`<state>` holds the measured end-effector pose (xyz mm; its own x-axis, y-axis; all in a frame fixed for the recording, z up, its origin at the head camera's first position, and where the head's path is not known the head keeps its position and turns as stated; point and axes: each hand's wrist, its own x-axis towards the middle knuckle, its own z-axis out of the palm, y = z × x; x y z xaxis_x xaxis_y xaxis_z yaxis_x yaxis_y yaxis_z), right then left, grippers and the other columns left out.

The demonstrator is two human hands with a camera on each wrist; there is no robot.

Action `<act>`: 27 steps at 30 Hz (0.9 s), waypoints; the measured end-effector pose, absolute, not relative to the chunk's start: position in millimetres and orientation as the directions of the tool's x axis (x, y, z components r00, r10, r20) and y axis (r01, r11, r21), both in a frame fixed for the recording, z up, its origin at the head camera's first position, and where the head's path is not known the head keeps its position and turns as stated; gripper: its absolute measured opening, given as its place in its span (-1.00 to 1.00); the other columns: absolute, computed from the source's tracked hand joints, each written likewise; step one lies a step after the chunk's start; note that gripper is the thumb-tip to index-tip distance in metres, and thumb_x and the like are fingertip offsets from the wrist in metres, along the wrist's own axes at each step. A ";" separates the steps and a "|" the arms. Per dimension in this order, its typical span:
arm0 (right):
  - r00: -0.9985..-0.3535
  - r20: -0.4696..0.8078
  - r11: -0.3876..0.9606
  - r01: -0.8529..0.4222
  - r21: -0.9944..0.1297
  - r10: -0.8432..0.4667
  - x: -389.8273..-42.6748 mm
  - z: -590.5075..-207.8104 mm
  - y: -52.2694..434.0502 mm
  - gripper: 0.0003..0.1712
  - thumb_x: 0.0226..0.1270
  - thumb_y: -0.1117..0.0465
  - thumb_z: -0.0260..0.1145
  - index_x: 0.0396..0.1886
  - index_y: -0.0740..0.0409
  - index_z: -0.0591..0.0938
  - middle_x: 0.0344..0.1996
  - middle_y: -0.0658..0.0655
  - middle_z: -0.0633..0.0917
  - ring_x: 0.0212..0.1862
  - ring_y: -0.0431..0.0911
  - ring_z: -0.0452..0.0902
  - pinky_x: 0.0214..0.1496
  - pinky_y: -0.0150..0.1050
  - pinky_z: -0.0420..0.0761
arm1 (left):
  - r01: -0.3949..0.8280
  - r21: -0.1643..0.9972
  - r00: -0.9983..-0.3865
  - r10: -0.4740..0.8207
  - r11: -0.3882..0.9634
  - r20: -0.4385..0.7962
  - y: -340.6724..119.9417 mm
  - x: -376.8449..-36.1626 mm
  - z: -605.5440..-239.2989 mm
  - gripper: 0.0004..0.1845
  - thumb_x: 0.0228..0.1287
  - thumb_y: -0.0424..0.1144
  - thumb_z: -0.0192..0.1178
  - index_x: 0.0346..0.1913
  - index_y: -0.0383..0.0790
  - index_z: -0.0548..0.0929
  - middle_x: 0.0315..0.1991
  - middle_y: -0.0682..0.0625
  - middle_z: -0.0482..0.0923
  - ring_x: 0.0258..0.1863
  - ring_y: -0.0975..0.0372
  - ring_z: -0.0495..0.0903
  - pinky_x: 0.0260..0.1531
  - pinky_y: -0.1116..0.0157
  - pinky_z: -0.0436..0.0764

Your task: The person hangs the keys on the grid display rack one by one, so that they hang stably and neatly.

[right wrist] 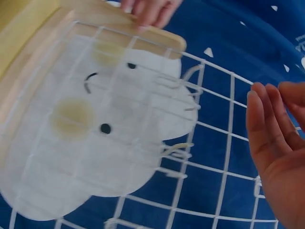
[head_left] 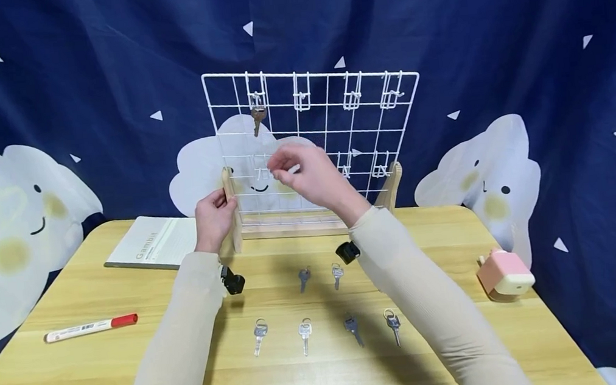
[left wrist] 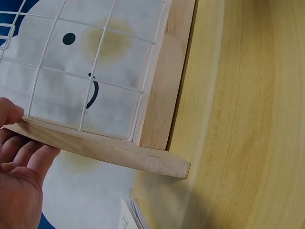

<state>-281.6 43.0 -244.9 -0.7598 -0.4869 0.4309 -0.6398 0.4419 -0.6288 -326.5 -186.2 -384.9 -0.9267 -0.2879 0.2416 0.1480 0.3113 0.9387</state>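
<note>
My left hand (head_left: 215,219) grips the left wooden upright (left wrist: 95,148) of a white wire grid rack (head_left: 330,132), thumb on one face and fingers on the other. In front of the grid's lower left part hovers my right hand (head_left: 306,171). In the right wrist view its fingers (right wrist: 259,124) extend with a slight bend, and nothing shows between them and the thumb. A brownish key (head_left: 259,118) hangs from the top left hook (head_left: 255,93). Other wire hooks sit along two rows; the right hand covers part of the lower row in the head view.
Several keys with rings lie on the wooden table in front of the rack, among them a silver key (head_left: 305,337) and a dark key (head_left: 304,278). A notebook (head_left: 153,243) and red-capped marker (head_left: 91,327) lie left. At right stands a pink-and-white object (head_left: 504,274).
</note>
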 end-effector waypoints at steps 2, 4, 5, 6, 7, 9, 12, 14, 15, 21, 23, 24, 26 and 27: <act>-0.752 0.392 0.452 -0.642 -0.620 -0.530 -279.4 -254.0 47.6 -0.90 0.38 0.34 0.28 -0.17 0.17 0.69 -0.23 0.00 0.68 -0.17 -0.19 0.57 -0.08 -0.38 0.63 | 0.145 0.942 -0.929 -0.286 0.303 0.235 -186.8 -326.7 -385.0 -0.57 0.36 -0.39 0.14 0.25 -0.46 0.51 0.16 -0.31 0.54 0.16 0.05 0.54 0.13 0.31 0.55; -0.747 0.357 0.453 -0.638 -0.622 -0.562 -278.1 -264.4 52.4 -0.91 0.38 0.35 0.28 -0.19 0.17 0.70 -0.24 0.01 0.68 -0.17 -0.17 0.56 -0.07 -0.37 0.62 | 0.142 0.944 -0.931 -0.283 0.297 0.229 -187.4 -327.1 -385.3 -0.56 0.35 -0.40 0.13 0.26 -0.46 0.50 0.17 -0.31 0.53 0.16 0.05 0.53 0.14 0.32 0.55; -0.747 0.338 0.457 -0.633 -0.625 -0.573 -277.4 -269.6 54.9 -0.91 0.37 0.35 0.29 -0.20 0.17 0.70 -0.25 0.00 0.68 -0.18 -0.17 0.56 -0.07 -0.37 0.63 | 0.140 0.944 -0.933 -0.280 0.299 0.228 -187.6 -327.4 -385.5 -0.56 0.34 -0.41 0.13 0.27 -0.46 0.50 0.17 -0.31 0.53 0.17 0.05 0.53 0.14 0.32 0.54; -0.745 0.321 0.460 -0.630 -0.625 -0.585 -276.9 -274.9 57.3 -0.91 0.37 0.35 0.29 -0.21 0.17 0.70 -0.26 0.00 0.68 -0.18 -0.17 0.56 -0.07 -0.36 0.63 | 0.139 0.944 -0.934 -0.278 0.299 0.225 -187.6 -327.5 -385.5 -0.55 0.34 -0.42 0.12 0.27 -0.45 0.49 0.17 -0.31 0.53 0.17 0.05 0.53 0.14 0.32 0.55; -0.745 0.303 0.466 -0.625 -0.626 -0.594 -276.1 -279.9 59.7 -0.91 0.37 0.35 0.29 -0.21 0.17 0.70 -0.26 0.00 0.68 -0.18 -0.17 0.57 -0.07 -0.35 0.63 | 0.137 0.943 -0.935 -0.275 0.302 0.224 -187.7 -327.5 -385.5 -0.55 0.34 -0.42 0.12 0.27 -0.45 0.49 0.17 -0.31 0.52 0.17 0.05 0.53 0.14 0.31 0.54; -0.745 0.272 0.478 -0.618 -0.624 -0.609 -275.4 -290.2 64.3 -0.91 0.35 0.36 0.30 -0.21 0.17 0.70 -0.27 0.00 0.68 -0.19 -0.16 0.58 -0.07 -0.35 0.63 | 0.132 0.942 -0.936 -0.275 0.308 0.221 -187.5 -327.7 -385.1 -0.55 0.33 -0.42 0.13 0.27 -0.45 0.50 0.17 -0.30 0.53 0.16 0.05 0.53 0.14 0.31 0.55; -0.753 0.231 0.507 -0.604 -0.615 -0.617 -274.6 -304.1 70.8 -0.90 0.33 0.37 0.31 -0.21 0.16 0.70 -0.28 -0.01 0.69 -0.19 -0.17 0.59 -0.09 -0.33 0.63 | 0.127 0.942 -0.938 -0.270 0.312 0.216 -187.0 -328.1 -384.7 -0.55 0.33 -0.41 0.14 0.27 -0.45 0.50 0.17 -0.30 0.53 0.15 0.06 0.54 0.14 0.30 0.55; -0.756 0.206 0.522 -0.596 -0.610 -0.622 -275.1 -312.6 74.9 -0.89 0.32 0.37 0.32 -0.20 0.16 0.70 -0.27 0.00 0.69 -0.18 -0.17 0.60 -0.08 -0.33 0.64 | 0.125 0.942 -0.940 -0.268 0.312 0.214 -187.0 -328.9 -384.1 -0.55 0.33 -0.41 0.14 0.27 -0.45 0.50 0.16 -0.30 0.53 0.15 0.07 0.54 0.14 0.30 0.55; -0.757 0.195 0.528 -0.592 -0.608 -0.624 -275.5 -316.9 77.0 -0.89 0.32 0.37 0.32 -0.19 0.17 0.70 -0.26 0.02 0.70 -0.17 -0.16 0.60 -0.07 -0.32 0.64 | 0.123 0.942 -0.941 -0.264 0.312 0.210 -187.1 -329.1 -383.8 -0.55 0.33 -0.41 0.13 0.27 -0.45 0.49 0.17 -0.30 0.53 0.16 0.07 0.53 0.14 0.30 0.55; -0.769 0.122 0.563 -0.557 -0.611 -0.628 -276.9 -343.5 88.0 -0.85 0.31 0.39 0.32 -0.14 0.23 0.70 -0.19 0.12 0.73 -0.10 -0.11 0.62 0.00 -0.24 0.64 | 0.120 0.948 -0.945 -0.257 0.295 0.200 -187.8 -329.0 -382.7 -0.53 0.35 -0.43 0.11 0.30 -0.46 0.46 0.20 -0.32 0.50 0.19 0.04 0.51 0.16 0.32 0.53; -0.773 0.093 0.576 -0.541 -0.613 -0.628 -276.8 -352.8 90.5 -0.83 0.29 0.39 0.33 -0.13 0.25 0.69 -0.17 0.13 0.73 -0.08 -0.09 0.62 0.04 -0.22 0.63 | 0.129 0.948 -0.943 -0.259 0.292 0.208 -188.4 -329.2 -383.1 -0.53 0.35 -0.43 0.11 0.30 -0.47 0.45 0.20 -0.33 0.49 0.19 0.03 0.51 0.16 0.32 0.53; -0.773 0.076 0.581 -0.534 -0.614 -0.630 -276.5 -357.4 91.5 -0.82 0.28 0.40 0.34 -0.12 0.25 0.69 -0.16 0.15 0.73 -0.07 -0.07 0.62 0.06 -0.20 0.62 | 0.133 0.947 -0.943 -0.258 0.292 0.212 -188.6 -329.4 -383.7 -0.53 0.35 -0.43 0.11 0.30 -0.47 0.45 0.20 -0.33 0.49 0.19 0.03 0.51 0.16 0.32 0.53; -0.767 0.050 0.585 -0.528 -0.615 -0.639 -275.9 -366.1 93.3 -0.80 0.25 0.43 0.34 -0.12 0.27 0.68 -0.14 0.19 0.72 -0.05 -0.05 0.62 0.10 -0.17 0.61 | 0.138 0.946 -0.943 -0.254 0.292 0.216 -188.7 -329.9 -384.9 -0.53 0.36 -0.43 0.11 0.30 -0.48 0.44 0.20 -0.33 0.49 0.20 0.03 0.50 0.17 0.32 0.52; -0.765 0.037 0.584 -0.520 -0.623 -0.643 -275.3 -369.8 94.1 -0.79 0.24 0.45 0.34 -0.12 0.28 0.68 -0.14 0.20 0.72 -0.05 -0.03 0.62 0.10 -0.16 0.61 | 0.138 0.946 -0.943 -0.253 0.292 0.215 -188.5 -330.0 -385.5 -0.53 0.36 -0.43 0.11 0.30 -0.48 0.45 0.20 -0.33 0.49 0.20 0.03 0.50 0.17 0.32 0.52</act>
